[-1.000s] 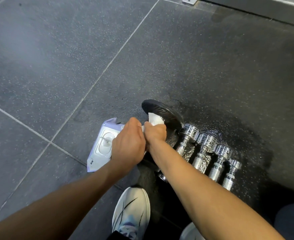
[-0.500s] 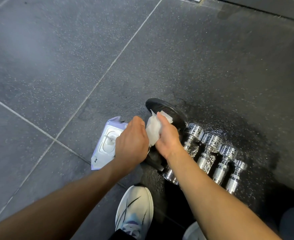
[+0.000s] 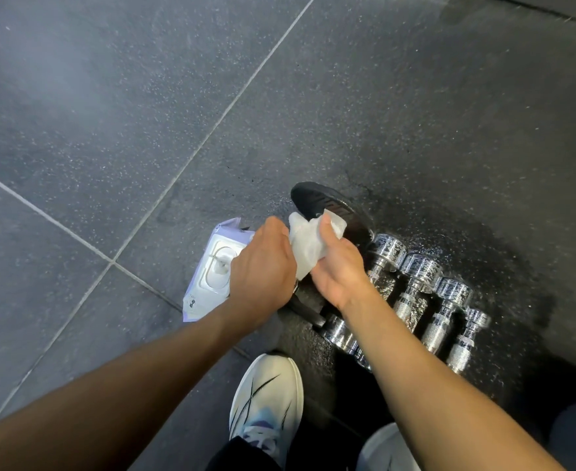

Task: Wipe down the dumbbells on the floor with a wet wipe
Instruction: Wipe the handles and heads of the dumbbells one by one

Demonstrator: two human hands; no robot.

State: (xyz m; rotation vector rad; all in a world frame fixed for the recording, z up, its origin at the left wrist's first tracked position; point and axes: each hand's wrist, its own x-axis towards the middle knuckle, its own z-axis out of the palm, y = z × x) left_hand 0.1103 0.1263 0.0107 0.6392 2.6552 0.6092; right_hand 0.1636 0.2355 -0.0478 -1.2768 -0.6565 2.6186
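- Down on the dark speckled floor [image 3: 110,113], a black dumbbell [image 3: 327,203] lies at the left end of a row, its far round plate tipped up and its near end showing just below the hands
- To its right, four chrome dumbbells [image 3: 419,270] lie side by side and close together, each smaller than the one before; the floor around them looks darker and glistens
- A white wet wipe [image 3: 305,248] is bunched between the two hands, over the near edge of the black plate
- The right hand [image 3: 339,271] holds the wipe: its thumb lies across the wipe's upper right corner, pressing it down, and its fingers curl behind the cloth, mostly hidden
- The left hand [image 3: 263,266] is turned back-up with its knuckles against the wipe's left edge; its fingers bend downward out of sight, so I cannot tell whether they pinch the wipe or grip something beneath
- A pack of wipes [image 3: 208,273] with a white lid lies flat on the floor to the left, partly covered by the left hand
- A white shoe [image 3: 266,399] stands on the floor between the two forearms, near the lower edge
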